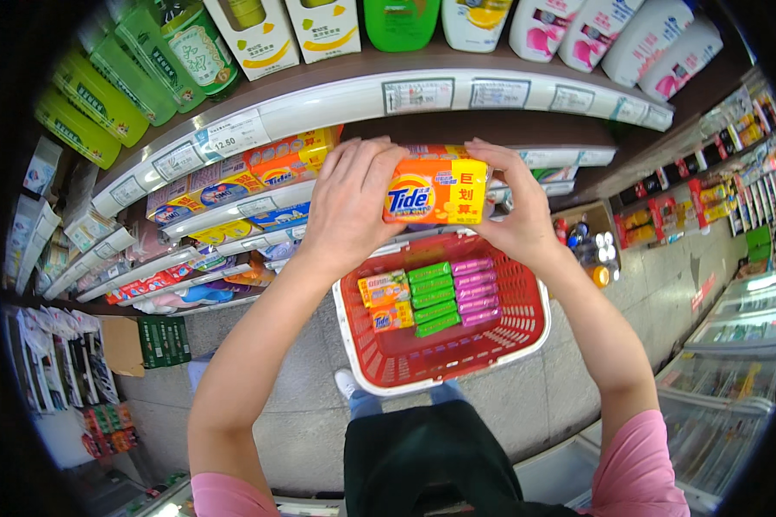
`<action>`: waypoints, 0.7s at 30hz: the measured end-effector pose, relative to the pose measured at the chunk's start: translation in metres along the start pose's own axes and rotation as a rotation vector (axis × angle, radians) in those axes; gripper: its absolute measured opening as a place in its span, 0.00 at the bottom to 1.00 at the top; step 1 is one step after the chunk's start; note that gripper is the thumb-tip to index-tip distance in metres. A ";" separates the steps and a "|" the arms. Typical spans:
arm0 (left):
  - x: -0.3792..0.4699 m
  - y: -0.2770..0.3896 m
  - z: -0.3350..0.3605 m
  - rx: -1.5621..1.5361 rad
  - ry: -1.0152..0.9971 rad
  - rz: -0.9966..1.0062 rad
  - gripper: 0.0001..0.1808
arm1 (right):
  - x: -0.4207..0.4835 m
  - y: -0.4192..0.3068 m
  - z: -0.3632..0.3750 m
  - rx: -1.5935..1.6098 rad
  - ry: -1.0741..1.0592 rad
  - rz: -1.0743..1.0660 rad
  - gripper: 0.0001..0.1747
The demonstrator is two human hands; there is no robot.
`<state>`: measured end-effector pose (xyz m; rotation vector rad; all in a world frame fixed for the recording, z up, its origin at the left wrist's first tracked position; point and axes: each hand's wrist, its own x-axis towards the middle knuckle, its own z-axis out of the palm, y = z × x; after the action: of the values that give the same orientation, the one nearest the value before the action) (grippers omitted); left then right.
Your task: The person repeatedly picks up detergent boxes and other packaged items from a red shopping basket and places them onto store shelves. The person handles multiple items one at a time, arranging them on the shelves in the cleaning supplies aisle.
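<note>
Between my two hands is an orange and yellow Tide soap pack (420, 194), raised in front of the shelf. My left hand (355, 194) grips its left end, and my right hand (517, 200) holds the right end with thumb below and fingers on top. Below them is a red plastic shopping basket (420, 368) with a white rim. Inside it lie Tide packs (391, 316) at the left, a column of green wrapped bars (434, 300) in the middle and a column of purple wrapped bars (477, 294) at the right.
Boxed Tide (284, 169) and OMO (223, 192) packs fill the shelf at left. Above, a shelf edge with price tags (501, 94) runs across under green bottles (204, 52) and white bottles (546, 26). A carton of drink bottles (588, 242) stands right, and glass-topped freezers (718, 375) lie lower right.
</note>
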<state>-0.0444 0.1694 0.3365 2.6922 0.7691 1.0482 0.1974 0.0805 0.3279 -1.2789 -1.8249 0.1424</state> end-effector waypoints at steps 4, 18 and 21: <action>-0.025 0.012 -0.019 -0.302 -0.316 -0.165 0.41 | -0.036 -0.032 -0.022 0.236 -0.290 0.453 0.49; -0.201 0.050 0.054 -0.047 -0.699 -0.487 0.40 | -0.204 -0.042 0.110 0.204 -0.393 0.562 0.47; -0.238 0.050 0.093 0.036 -0.724 -0.463 0.39 | -0.244 -0.029 0.140 0.084 -0.482 0.661 0.48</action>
<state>-0.1107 0.0083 0.1426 2.4385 1.1439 -0.0523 0.0994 -0.0780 0.1149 -1.8579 -1.6708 0.9451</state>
